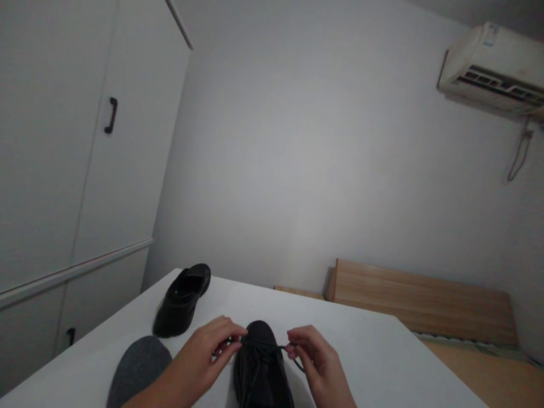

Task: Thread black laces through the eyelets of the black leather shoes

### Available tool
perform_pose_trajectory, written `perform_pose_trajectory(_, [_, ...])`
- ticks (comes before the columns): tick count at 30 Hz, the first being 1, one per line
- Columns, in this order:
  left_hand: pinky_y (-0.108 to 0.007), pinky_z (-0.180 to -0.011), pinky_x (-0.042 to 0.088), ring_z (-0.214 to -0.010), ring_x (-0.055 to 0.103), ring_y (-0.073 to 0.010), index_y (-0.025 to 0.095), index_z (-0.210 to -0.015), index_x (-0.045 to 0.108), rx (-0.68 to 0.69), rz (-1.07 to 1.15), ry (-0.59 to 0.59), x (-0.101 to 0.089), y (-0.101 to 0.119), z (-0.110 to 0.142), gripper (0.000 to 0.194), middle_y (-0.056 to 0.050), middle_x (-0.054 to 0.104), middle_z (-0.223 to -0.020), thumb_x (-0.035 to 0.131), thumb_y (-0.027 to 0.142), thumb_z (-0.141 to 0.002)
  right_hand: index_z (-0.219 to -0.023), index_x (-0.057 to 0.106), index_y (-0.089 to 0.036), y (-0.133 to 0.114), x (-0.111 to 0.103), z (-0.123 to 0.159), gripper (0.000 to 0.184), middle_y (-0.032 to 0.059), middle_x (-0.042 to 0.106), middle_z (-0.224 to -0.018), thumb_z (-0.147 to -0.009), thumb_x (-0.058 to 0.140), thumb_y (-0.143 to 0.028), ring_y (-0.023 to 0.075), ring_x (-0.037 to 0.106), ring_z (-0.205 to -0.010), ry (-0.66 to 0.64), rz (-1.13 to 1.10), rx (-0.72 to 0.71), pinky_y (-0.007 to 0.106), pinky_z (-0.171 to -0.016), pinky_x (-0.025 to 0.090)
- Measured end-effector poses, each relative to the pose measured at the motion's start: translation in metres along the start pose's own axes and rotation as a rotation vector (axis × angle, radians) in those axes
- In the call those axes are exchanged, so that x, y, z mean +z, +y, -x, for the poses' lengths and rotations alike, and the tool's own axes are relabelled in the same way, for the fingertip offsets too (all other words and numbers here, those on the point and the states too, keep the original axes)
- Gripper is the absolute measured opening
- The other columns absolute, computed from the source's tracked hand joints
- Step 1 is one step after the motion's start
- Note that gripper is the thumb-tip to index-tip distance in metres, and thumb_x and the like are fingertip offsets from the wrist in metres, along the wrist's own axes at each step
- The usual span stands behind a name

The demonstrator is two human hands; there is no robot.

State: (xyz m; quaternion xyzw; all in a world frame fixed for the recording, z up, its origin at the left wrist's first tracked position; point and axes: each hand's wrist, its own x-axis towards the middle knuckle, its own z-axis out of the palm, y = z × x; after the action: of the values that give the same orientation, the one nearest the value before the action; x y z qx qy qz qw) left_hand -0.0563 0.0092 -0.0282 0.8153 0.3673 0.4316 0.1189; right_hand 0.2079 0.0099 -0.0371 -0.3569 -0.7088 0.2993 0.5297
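A black lace-up shoe [260, 371] stands on the white table [382, 357] near the bottom edge, toe pointing away from me. My left hand [208, 351] pinches a black lace at the shoe's left side. My right hand [317, 360] pinches the other lace end at its right side. The lace [263, 344] stretches taut between the two hands across the shoe's top. A second black shoe [182, 300], without visible laces, lies farther off to the left on the table.
A dark grey rounded thing [138, 362] lies on the table by my left forearm. A white wardrobe [63, 170] stands at left. A wooden bed frame [420, 303] lies behind the table at right. An air conditioner [493, 71] hangs on the wall.
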Motion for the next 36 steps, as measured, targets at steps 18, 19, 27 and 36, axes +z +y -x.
perform_pose_trajectory(18, [-0.03, -0.073, 0.046, -0.086, 0.058, -0.0204, 0.018, -0.082, 0.068, 0.027, -0.114, 0.024, 0.024, 0.009, 0.012, 0.014, -0.005, 0.062, -0.089, 0.062, 0.007, -0.086, -0.108, 0.057, -0.026, -0.001, -0.004, 0.01, 0.031, 0.0033, 0.066, -0.089, -0.091, 0.046, -0.003, 0.0206, 0.062, -0.083, -0.195, 0.622, -0.354, 0.032, -0.072, 0.052])
perform_pose_trajectory(19, [-0.029, -0.072, 0.046, -0.084, 0.058, -0.0201, 0.018, -0.082, 0.069, 0.024, -0.114, 0.029, 0.024, 0.008, 0.012, 0.014, -0.005, 0.062, -0.086, 0.063, 0.006, -0.086, -0.108, 0.057, -0.026, -0.002, -0.003, 0.01, 0.031, 0.0029, 0.066, -0.089, -0.091, 0.046, -0.003, 0.0202, 0.062, -0.083, -0.201, 0.615, -0.355, 0.031, -0.072, 0.052])
perform_pose_trajectory(27, [-0.025, -0.069, 0.048, -0.077, 0.063, -0.0169, 0.018, -0.085, 0.068, -0.004, -0.038, 0.042, 0.027, 0.007, 0.014, 0.014, -0.003, 0.067, -0.08, 0.061, 0.006, -0.086, -0.105, 0.06, -0.024, -0.005, 0.003, 0.012, 0.024, 0.0041, 0.068, -0.088, -0.092, 0.046, -0.008, 0.0195, 0.066, -0.081, -0.199, 0.582, -0.29, 0.03, -0.071, 0.054])
perform_pose_trajectory(36, [-0.028, -0.074, 0.052, -0.08, 0.064, -0.0185, 0.022, -0.109, 0.063, -0.135, 0.078, -0.027, 0.026, 0.03, 0.015, 0.028, -0.003, 0.067, -0.091, 0.067, 0.022, -0.081, -0.12, 0.059, -0.023, -0.01, 0.001, 0.015, 0.03, 0.0063, 0.072, -0.098, -0.092, 0.054, -0.016, 0.0185, 0.07, -0.086, -0.26, 0.486, -0.175, 0.027, -0.078, 0.056])
